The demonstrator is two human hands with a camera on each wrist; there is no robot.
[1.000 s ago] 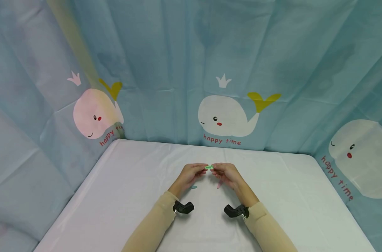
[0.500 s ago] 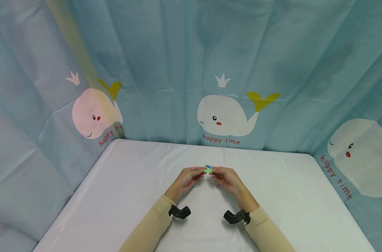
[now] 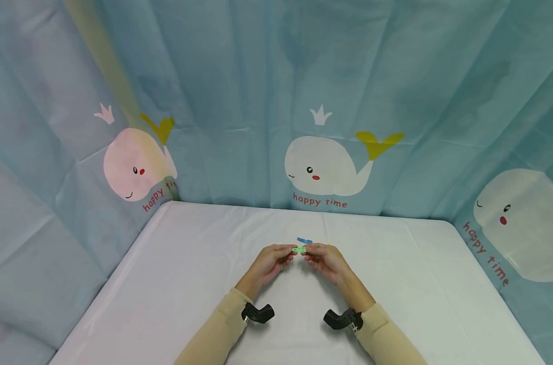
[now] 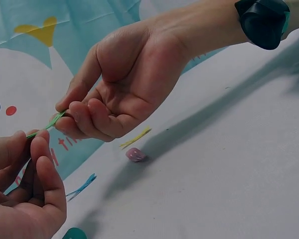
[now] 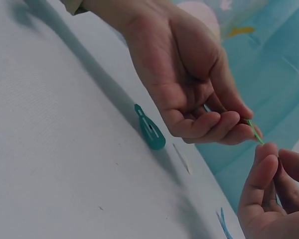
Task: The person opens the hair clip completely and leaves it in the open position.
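Left hand [image 3: 268,261] and right hand [image 3: 327,259] each pinch one end of a thin green strip [image 3: 299,249] in curled fingers, holding it taut between them just above the white surface [image 3: 176,284], near its centre.

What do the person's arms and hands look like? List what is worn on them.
Both forearms wear long beige sleeves reaching the wrists. A small black perforated camera mount sits at each wrist: left wrist mount, right wrist mount. The left hand and right hand are bare: no gloves, no rings visible.
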